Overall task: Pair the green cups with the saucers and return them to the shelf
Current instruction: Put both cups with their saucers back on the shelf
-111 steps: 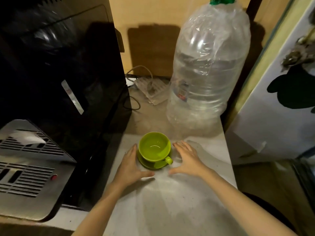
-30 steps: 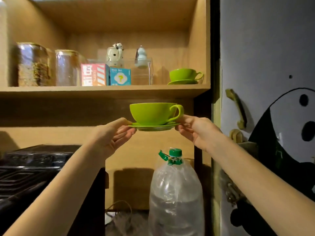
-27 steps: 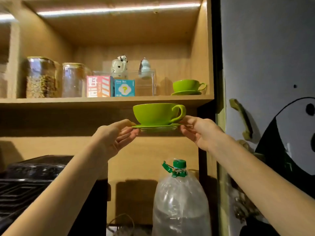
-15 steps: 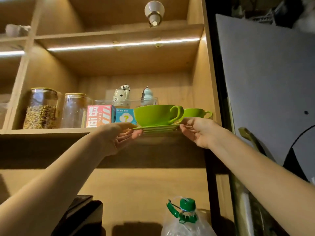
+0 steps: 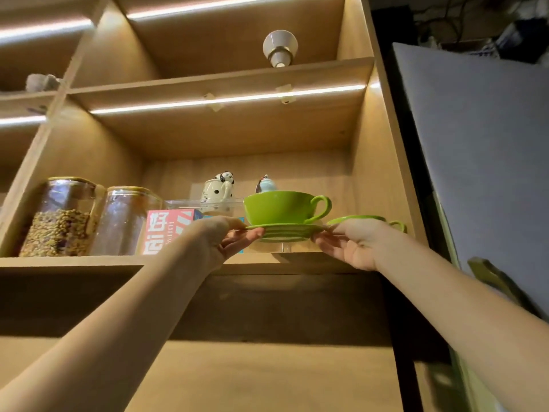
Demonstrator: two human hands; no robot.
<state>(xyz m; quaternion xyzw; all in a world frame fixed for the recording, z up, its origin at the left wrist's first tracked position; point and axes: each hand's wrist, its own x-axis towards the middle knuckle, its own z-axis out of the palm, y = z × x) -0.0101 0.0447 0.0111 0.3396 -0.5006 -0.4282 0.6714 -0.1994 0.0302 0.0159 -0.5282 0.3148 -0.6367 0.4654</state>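
A glossy green ceramic cup is carried on a ribbed green saucer, which is pinched at its rim by the left hand and the right hand just above the lit wooden shelf. A second green cup is partly hidden behind the right hand. Two glass jars, a pink printed box and small figurines are stood along the shelf.
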